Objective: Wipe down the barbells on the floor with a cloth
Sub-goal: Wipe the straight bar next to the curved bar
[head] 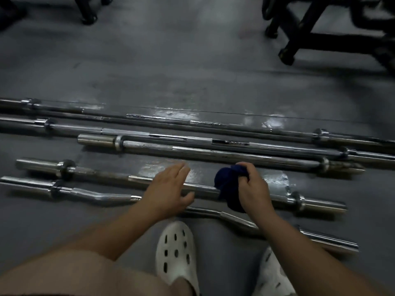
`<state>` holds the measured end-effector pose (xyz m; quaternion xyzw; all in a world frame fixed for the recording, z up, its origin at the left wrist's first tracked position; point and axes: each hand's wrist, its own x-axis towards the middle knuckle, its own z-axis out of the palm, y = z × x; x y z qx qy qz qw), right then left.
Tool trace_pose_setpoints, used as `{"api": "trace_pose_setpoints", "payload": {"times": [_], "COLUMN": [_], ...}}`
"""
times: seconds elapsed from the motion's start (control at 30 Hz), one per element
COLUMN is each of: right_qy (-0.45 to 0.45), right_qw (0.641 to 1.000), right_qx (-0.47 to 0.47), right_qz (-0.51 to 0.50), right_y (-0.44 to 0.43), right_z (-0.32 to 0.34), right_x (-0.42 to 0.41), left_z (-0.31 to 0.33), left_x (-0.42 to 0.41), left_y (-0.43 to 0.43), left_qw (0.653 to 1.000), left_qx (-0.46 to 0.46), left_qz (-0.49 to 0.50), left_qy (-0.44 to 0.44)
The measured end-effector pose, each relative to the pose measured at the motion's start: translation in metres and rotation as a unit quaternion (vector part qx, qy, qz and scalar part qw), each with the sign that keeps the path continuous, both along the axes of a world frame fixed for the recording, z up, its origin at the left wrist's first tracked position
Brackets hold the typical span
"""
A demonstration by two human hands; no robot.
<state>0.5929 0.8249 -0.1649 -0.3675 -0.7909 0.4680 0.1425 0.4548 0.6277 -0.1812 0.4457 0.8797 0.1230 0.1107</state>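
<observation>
Five barbells lie side by side on the grey floor (171,67), running left to right and slanting a little nearer toward the right. The person crouches over them in white perforated clogs (176,253). Their right hand (253,186) has its grip clamped on a bunched dark blue cloth (227,182), fingers curled round the wad, which is pressed over the shaft of the short straight barbell (111,175) toward its right end, just left of the collar there. The left hand (167,189) rests flat on the same shaft a little to the left of the cloth, fingers straight and together, thumb spread toward the near side, so its grip is apart and closed on nothing. Nearest of all lies a curl bar (94,194) with a bent shaft; its middle passes under the left forearm and its right sleeve reaches out near the right clog. Beyond the bar being wiped lies another short barbell (213,152), dull and spotted along its shaft. Farther still are two long barbells (188,138) and (149,119), their ends running out of view on both sides. Wet-looking patches shine on the floor between the bars. Black equipment frames (333,39) stand at the far right, and more dark legs at the far left, all somewhat blurred.
</observation>
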Motion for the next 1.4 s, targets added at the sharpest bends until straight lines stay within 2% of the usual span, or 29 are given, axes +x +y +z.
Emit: {"api": "trace_pose_setpoints", "payload": {"times": [0.13, 0.23, 0.37, 0.47, 0.5, 0.57, 0.63, 0.7, 0.73, 0.8, 0.87, 0.9, 0.97, 1.0, 1.07, 1.23, 1.4], "right_qy": [-0.025, -0.04, -0.078, -0.115, -0.132, -0.169, -0.148, -0.134, -0.152, -0.187, -0.195, -0.189, -0.147, -0.125, -0.119, -0.232, -0.236], "right_qw": [0.999, 0.998, 0.995, 0.984, 0.982, 0.963, 0.944, 0.928, 0.932, 0.952, 0.953, 0.955, 0.955, 0.95, 0.937, 0.911, 0.908], "right_qx": [-0.018, -0.023, 0.0, 0.066, 0.104, 0.207, 0.238, 0.267, 0.268, 0.241, 0.227, 0.228, 0.245, 0.249, 0.27, 0.323, 0.338], "right_qz": [-0.028, -0.033, -0.065, -0.115, -0.09, 0.039, 0.175, 0.222, 0.192, 0.037, -0.049, -0.033, 0.084, 0.139, 0.188, 0.109, 0.07], "right_y": [0.02, 0.029, 0.054, 0.061, 0.052, 0.028, 0.027, 0.063, 0.086, 0.113, 0.093, 0.071, 0.034, 0.031, 0.057, 0.136, 0.155], "right_z": [-0.026, -0.051, -0.094, -0.133, -0.144, -0.16, -0.159, -0.16, -0.162, -0.165, -0.167, -0.166, -0.16, -0.159, -0.161, -0.164, -0.17], "right_x": [0.015, 0.019, 0.014, 0.0, -0.008, -0.025, -0.024, -0.005, 0.009, 0.031, 0.02, 0.004, -0.021, -0.023, -0.01, 0.054, 0.108], "left_z": [-0.03, -0.047, -0.08, -0.105, -0.111, -0.123, -0.128, -0.128, -0.128, -0.129, -0.131, -0.13, -0.13, -0.13, -0.131, -0.135, -0.145], "left_x": [0.014, 0.017, 0.013, 0.012, 0.013, 0.014, 0.014, 0.012, 0.011, 0.009, 0.012, 0.015, 0.018, 0.02, 0.021, 0.022, 0.03], "left_y": [0.017, 0.035, 0.062, 0.083, 0.089, 0.099, 0.101, 0.096, 0.092, 0.088, 0.09, 0.093, 0.098, 0.1, 0.1, 0.1, 0.096], "left_qw": [0.997, 0.993, 0.983, 0.982, 0.982, 0.984, 0.986, 0.986, 0.984, 0.982, 0.983, 0.983, 0.985, 0.986, 0.985, 0.985, 0.982], "left_qx": [-0.048, -0.057, -0.078, -0.083, -0.084, -0.083, -0.084, -0.086, -0.09, -0.093, -0.093, -0.098, -0.102, -0.107, -0.117, -0.124, -0.142], "left_qz": [-0.04, -0.1, -0.159, -0.153, -0.147, -0.128, -0.108, -0.118, -0.133, -0.15, -0.148, -0.147, -0.131, -0.123, -0.118, -0.12, -0.123], "left_qy": [-0.04, -0.036, -0.048, -0.069, -0.078, -0.088, -0.093, -0.078, -0.071, -0.063, -0.046, -0.04, -0.04, -0.041, -0.037, -0.029, -0.012]}}
